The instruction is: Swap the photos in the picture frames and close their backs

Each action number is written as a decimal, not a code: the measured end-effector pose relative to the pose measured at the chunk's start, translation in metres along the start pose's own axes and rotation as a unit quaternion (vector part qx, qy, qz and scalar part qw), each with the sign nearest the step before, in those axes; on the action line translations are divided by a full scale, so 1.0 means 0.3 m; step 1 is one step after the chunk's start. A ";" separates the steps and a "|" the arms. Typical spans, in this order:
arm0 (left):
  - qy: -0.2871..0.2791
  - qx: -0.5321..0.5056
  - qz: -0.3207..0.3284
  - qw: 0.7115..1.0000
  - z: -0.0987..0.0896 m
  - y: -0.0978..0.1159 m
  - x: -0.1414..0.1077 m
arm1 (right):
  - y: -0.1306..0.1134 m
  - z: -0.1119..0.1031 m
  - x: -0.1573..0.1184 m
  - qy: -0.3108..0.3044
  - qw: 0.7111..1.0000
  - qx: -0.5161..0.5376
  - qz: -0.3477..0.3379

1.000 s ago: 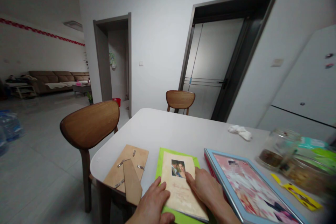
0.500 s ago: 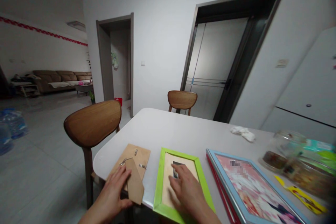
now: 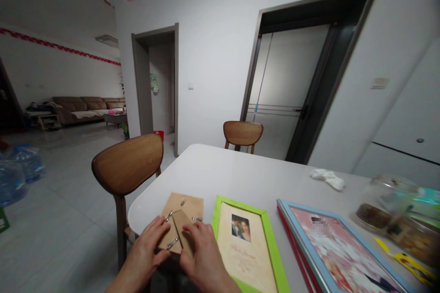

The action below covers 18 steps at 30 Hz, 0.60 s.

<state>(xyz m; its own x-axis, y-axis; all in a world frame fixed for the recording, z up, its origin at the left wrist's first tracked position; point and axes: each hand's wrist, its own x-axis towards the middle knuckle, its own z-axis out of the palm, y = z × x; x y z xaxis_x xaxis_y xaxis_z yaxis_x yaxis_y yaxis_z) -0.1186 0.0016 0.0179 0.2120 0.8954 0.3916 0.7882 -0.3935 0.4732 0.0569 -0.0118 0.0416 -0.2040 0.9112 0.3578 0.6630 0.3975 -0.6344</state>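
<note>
Board (image 3: pixel 193 206) lay under the fingers, long axis running away; left hand (image 3: pixel 146 248) curled at its left edge, right hand (image 3: pixel 202 248) bent over stand (image 3: pixel 180 220), either grip unclear; frame (image 3: pixel 277 256) just right.

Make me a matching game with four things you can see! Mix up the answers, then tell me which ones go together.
1. Wooden board
2. Green frame
3. Blue frame
4. Plastic bottles

A. around a pinkish picture
B. touched by the left hand and right hand
C. on the floor
D. between the wooden board and the blue frame

Pairs: 1-B, 2-D, 3-A, 4-C
</note>
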 end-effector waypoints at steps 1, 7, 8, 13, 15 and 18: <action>0.007 -0.006 0.022 1.000 -0.001 0.029 0.004 | 0.010 -0.034 -0.015 0.007 1.000 -0.001 -0.008; -0.084 -0.041 0.116 0.989 0.085 0.244 0.032 | 0.181 -0.222 -0.149 0.024 0.996 -0.086 -0.023; -0.108 -0.047 0.123 0.985 0.107 0.277 0.037 | 0.217 -0.245 -0.172 0.021 0.994 -0.104 -0.013; -0.179 -0.058 0.123 0.974 0.190 0.387 0.066 | 0.339 -0.311 -0.241 0.003 0.986 -0.162 0.043; -0.186 -0.053 0.112 0.975 0.205 0.400 0.073 | 0.359 -0.311 -0.243 -0.004 0.984 -0.171 0.050; -0.189 -0.045 0.092 0.977 0.210 0.395 0.078 | 0.370 -0.290 -0.231 0.004 0.983 -0.181 0.040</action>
<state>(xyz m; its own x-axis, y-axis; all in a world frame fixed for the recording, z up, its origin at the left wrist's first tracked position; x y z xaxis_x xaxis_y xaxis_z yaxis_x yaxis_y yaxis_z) 0.0162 -0.0109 0.0333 0.5569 0.8140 0.1651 0.6665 -0.5565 0.4960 0.2073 -0.0402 0.0060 -0.1357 0.9366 0.3231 0.8900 0.2585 -0.3757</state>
